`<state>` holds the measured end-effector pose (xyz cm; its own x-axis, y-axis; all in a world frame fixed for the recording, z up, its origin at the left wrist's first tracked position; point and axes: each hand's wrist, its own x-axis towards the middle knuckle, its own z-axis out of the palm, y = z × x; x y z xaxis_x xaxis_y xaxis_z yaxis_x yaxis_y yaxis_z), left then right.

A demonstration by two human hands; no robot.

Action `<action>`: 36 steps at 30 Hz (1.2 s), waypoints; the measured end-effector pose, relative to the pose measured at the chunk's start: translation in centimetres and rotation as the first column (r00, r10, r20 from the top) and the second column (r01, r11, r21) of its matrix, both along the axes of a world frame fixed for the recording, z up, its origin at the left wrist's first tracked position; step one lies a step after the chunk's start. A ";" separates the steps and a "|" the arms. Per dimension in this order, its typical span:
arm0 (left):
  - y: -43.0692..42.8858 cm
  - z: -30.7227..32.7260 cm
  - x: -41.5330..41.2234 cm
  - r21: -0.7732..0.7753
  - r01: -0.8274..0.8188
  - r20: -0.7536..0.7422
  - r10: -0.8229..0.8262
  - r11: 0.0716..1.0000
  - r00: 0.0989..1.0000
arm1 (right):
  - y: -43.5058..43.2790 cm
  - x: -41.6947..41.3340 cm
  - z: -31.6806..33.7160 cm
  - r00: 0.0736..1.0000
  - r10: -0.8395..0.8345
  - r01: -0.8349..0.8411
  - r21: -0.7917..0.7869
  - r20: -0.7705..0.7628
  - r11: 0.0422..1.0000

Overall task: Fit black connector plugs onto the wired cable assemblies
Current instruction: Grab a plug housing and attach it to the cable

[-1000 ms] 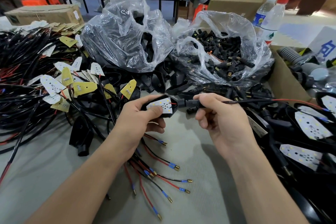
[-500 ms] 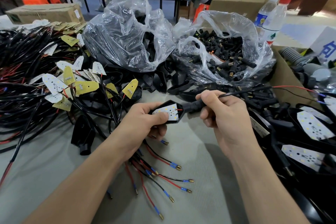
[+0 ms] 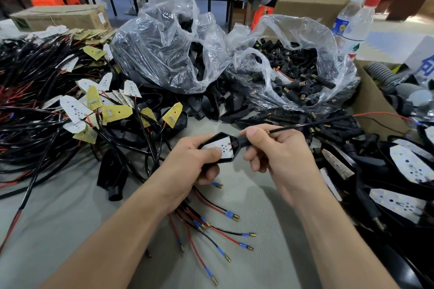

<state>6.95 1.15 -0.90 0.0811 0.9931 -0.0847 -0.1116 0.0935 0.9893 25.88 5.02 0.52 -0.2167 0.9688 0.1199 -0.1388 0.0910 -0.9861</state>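
Head view. Left hand [image 3: 187, 164] grips a black housing [image 3: 212, 139] above the table [image 3: 70, 218], midway along and toward the near edge. Its thumb presses on the white LED board [image 3: 219, 148] seated in the housing. Right hand [image 3: 281, 157] pinches the black connector plug [image 3: 243, 141] at the housing's narrow end, thumb on top. Hands close together, not touching each other, both clamped on the one assembly. Its black cable [image 3: 317, 122] leaves the right hand toward the right edge, splitting there into red and black wires. Loose wire ends [image 3: 225, 234] with blue sleeves and brass tips lie under the left wrist. Far side, centre: clear bag of plugs [image 3: 293, 70], open. Just left of it, a second bag [image 3: 164, 49] of black parts. Cable assemblies [image 3: 35, 105] heaped along the left edge. Fitted units [image 3: 408, 166] at the right edge.
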 end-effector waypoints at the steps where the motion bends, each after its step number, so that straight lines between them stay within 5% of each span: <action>1: 0.0 0.0 0.1 0.002 -0.005 -0.004 0.005 1.000 1.000 | -0.1 -0.2 -0.2 1.000 -0.005 0.005 -0.008 0.012 1.000; 21: -0.6 1.4 0.4 0.057 0.119 0.142 -0.126 0.991 0.982 | -2.8 -0.9 3.0 0.954 -0.174 0.127 0.197 0.244 0.972; 23: -0.8 1.6 0.6 0.047 0.125 0.184 -0.131 0.991 0.974 | -3.9 -0.8 4.0 0.875 -0.287 0.220 0.208 0.390 0.953; 28: -1.9 3.1 1.7 0.014 0.208 0.225 -0.206 0.978 0.952 | -9.3 0.7 8.8 0.382 -0.481 0.267 0.404 0.789 0.875; 31: -2.6 4.1 3.6 -0.030 0.099 0.211 -0.090 0.995 0.973 | -12.9 3.1 11.6 0.411 -0.382 -0.006 0.421 0.828 0.907; 33: -3.2 4.8 4.6 -0.028 0.102 0.153 -0.096 0.994 0.984 | -15.4 4.3 13.0 0.508 -0.548 0.024 0.625 0.664 0.780; 34: -3.5 5.2 4.9 -0.014 0.136 0.119 -0.133 0.991 0.984 | -16.3 4.8 13.3 0.477 -0.652 0.034 0.728 0.590 0.684; 36: -4.0 6.2 5.7 0.028 0.253 0.065 -0.254 0.967 0.965 | -17.1 5.9 13.5 0.243 -0.737 -0.083 0.771 0.631 0.632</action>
